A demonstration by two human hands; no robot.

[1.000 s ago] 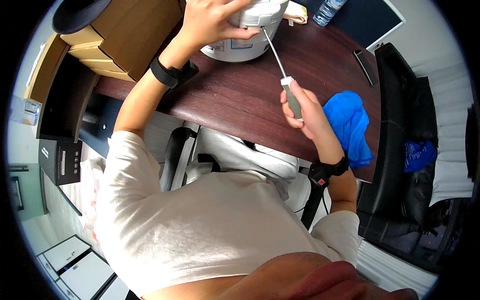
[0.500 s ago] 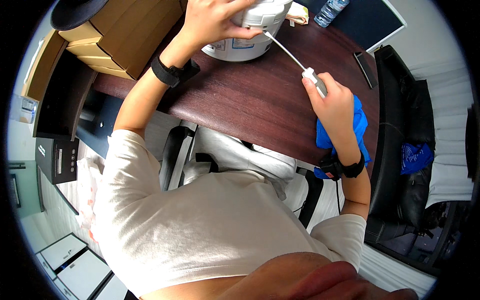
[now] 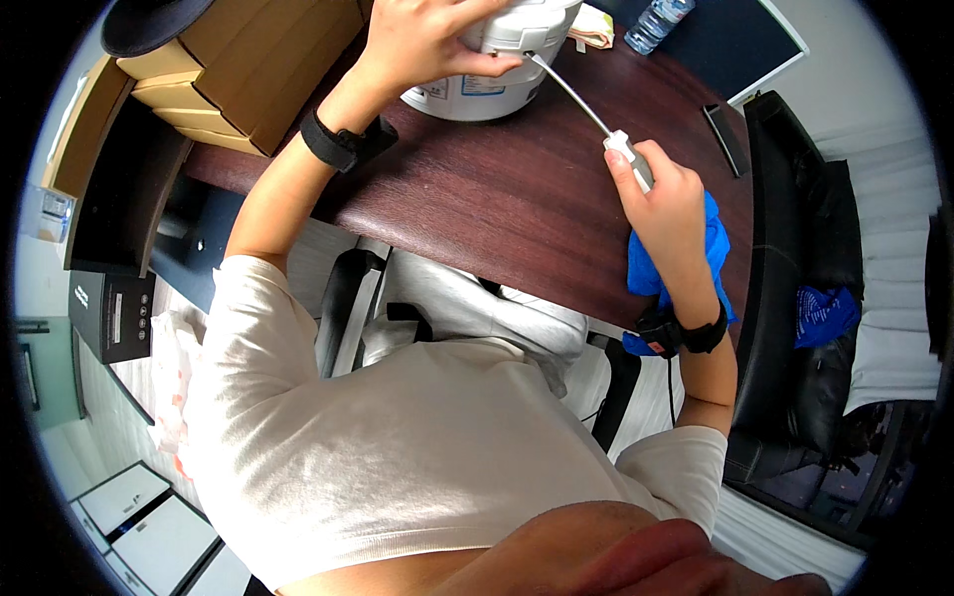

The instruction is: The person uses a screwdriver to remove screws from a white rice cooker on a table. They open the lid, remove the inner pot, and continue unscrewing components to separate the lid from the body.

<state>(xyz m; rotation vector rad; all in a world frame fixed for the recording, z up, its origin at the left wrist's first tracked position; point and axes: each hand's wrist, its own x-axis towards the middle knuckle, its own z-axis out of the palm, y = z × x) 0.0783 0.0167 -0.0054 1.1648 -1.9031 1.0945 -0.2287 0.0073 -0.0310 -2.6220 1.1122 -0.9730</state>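
At the far edge of the view, a white, rounded appliance that looks like a rice cooker stands on the dark reddish-brown table; its top is cut off. My left hand grips its near left side, thumb stretched along the front by the lid, other fingers partly out of view. A screwdriver with a grey and white handle is held in my right hand, fingers wrapped round the handle. Its long metal shaft points up and left, the tip touching the appliance's front just beyond my left thumb.
A blue cloth lies under my right wrist at the table's right side. Farther back are a dark phone-like slab, a water bottle and a folded cloth. Cardboard boxes stand at the left, a black sofa at the right.
The screwdriver's tip has shifted slightly up against the appliance's front, and its handle has turned a little in my right hand. My left hand has stayed in place.
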